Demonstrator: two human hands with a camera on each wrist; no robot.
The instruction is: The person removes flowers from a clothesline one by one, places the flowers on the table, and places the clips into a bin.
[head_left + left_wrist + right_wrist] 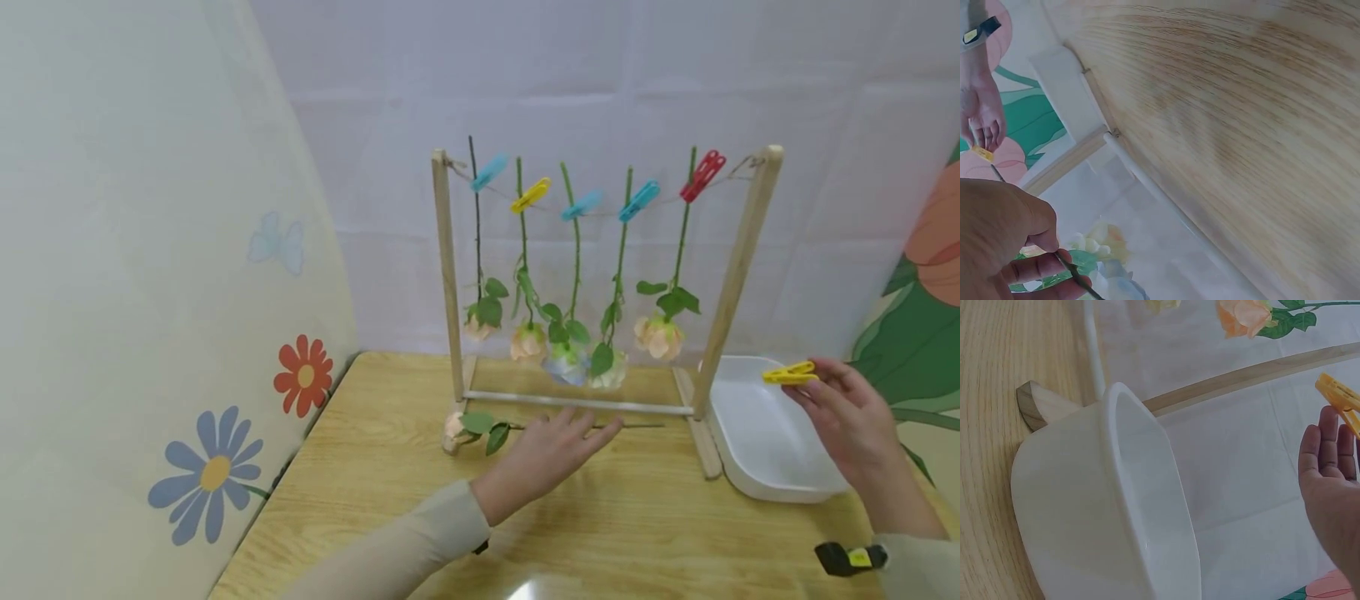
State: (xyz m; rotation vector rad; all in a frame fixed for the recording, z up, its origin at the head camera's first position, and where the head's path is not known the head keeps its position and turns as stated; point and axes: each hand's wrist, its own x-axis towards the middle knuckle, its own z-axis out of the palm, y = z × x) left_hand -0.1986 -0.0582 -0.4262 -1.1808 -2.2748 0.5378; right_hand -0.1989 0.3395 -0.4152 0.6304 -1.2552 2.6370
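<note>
My left hand (547, 450) is over the stem of a pale rose (454, 429), which lies beside the rack's lower rod with its bloom to the left. In the left wrist view, the thumb and fingers pinch the dark rose stem (1075, 275). Off to the right, my right hand (855, 417) holds a yellow clothespin (787, 374) by its end, above the white basin (780, 487). In the right wrist view the same clothespin (1338, 397) sits at the fingertips, partly cut off by the frame edge.
A wooden rack (738, 275) carries a string with several roses hanging bloom down. Blue, yellow and red clothespins grip their stems, including a red clothespin (703, 176) at the right end. A painted wall (150, 208) borders the wooden table (360, 500) on the left.
</note>
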